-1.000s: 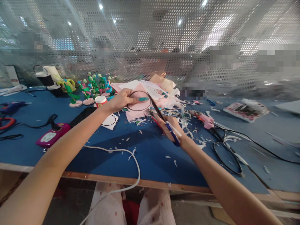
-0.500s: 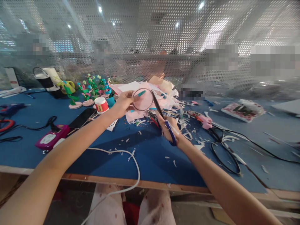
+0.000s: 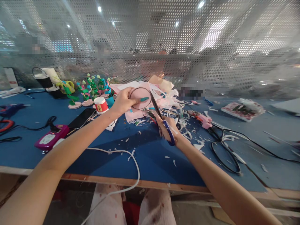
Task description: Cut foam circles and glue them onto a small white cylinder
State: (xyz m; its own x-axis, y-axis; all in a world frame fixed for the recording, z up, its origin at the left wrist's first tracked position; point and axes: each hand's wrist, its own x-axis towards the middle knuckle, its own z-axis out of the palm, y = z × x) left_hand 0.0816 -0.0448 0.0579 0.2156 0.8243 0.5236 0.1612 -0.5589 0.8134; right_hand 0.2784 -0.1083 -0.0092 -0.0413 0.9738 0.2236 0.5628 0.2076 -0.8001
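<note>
A pink paper disc (image 3: 138,93) with a dark outline is pinched in my left hand (image 3: 123,101), the thumb lying across its face. A long teal nail shows at the thumb's tip. In my right hand (image 3: 167,126) are blue-handled scissors (image 3: 155,104), their dark blades pointing up along the disc's right edge. Whether the blades touch the paper I cannot make out. Behind and under the hands lies a pile of pink and white paper sheets (image 3: 161,86). Paper scraps (image 3: 187,135) are scattered around my right hand.
Several green paper plants (image 3: 90,89) on pink round bases stand at the left, beside a red and white paper cup (image 3: 101,105). A phone (image 3: 82,118), a purple power strip (image 3: 52,137) and a white cable (image 3: 117,151) lie nearer. To the right are a pink glue gun (image 3: 205,121) and its black cord.
My left hand has turned the disc and shifted it slightly left, with the thumb now further across it. My right hand and the scissors have moved slightly left.
</note>
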